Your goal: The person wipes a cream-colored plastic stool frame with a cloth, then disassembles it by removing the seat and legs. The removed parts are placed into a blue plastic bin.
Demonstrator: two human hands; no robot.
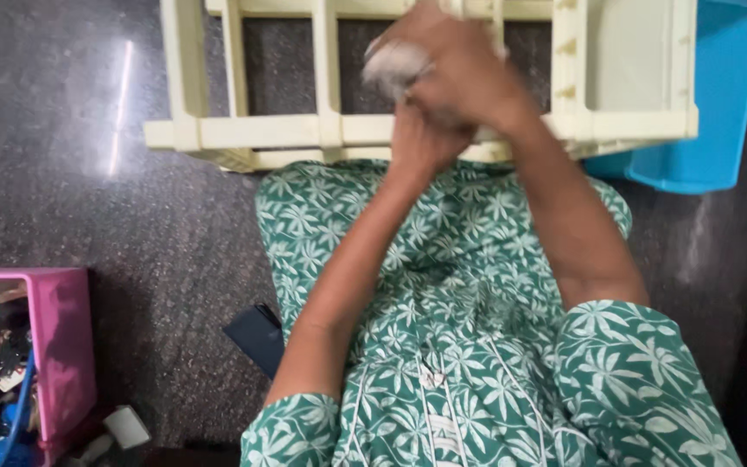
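Gripping what looks like a blurred grey-white cloth (395, 65), the right hand (469, 73) is closed over it at the top centre, against the cream plastic rack (261, 131). Just below, the left hand (421, 138) presses curled against the right. A blue bin (719, 104) sits upper right.

Plenty of open dark floor (88, 130) on the left; cream rack (261, 131) and blue bin (719, 104) block ahead, pink box (58, 342) crowds the lower-left corner.

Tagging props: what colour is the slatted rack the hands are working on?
Cream, pale yellowish plastic rack; seen in the head view, the only one.
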